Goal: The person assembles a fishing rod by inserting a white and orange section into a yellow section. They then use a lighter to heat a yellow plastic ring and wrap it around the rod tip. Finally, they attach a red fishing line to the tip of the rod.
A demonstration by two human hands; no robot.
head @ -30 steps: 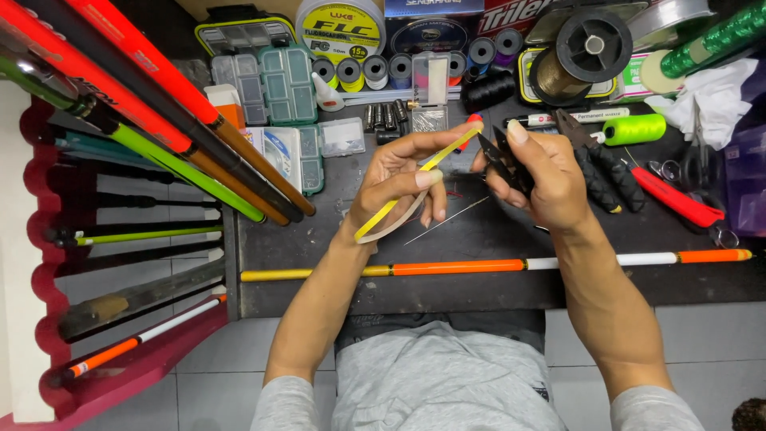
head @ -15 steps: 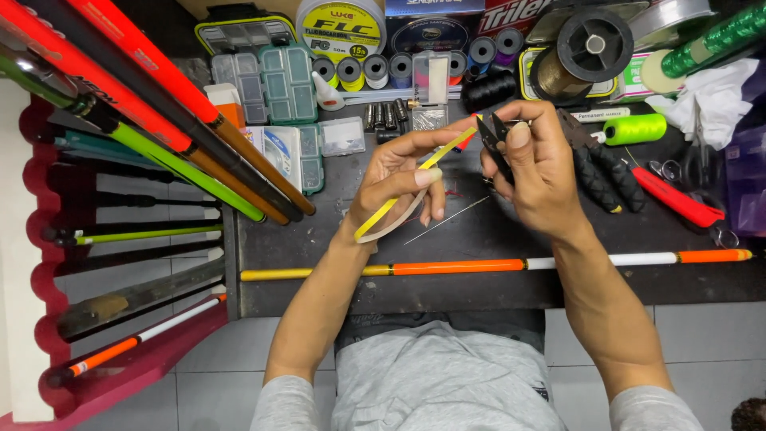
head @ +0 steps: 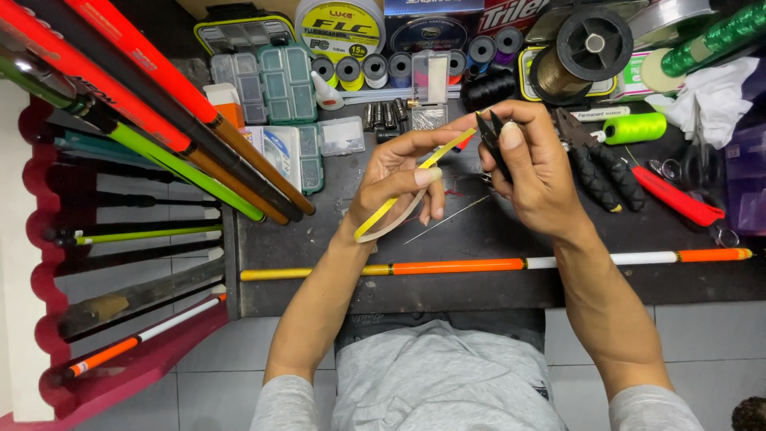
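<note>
Dark bench point(head: 495, 295): compartment boxes point(head: 267, 84); left hand point(head: 399, 172) grips yellow stick point(head: 411, 185).

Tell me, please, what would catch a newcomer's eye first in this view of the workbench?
At the centre, the left hand pinches a slim yellow float stem while the right hand holds small black snips at its upper tip. Just below them a long yellow, orange and white float lies across the dark table. To the left, bright red and green rods slant over a red rack.
</note>
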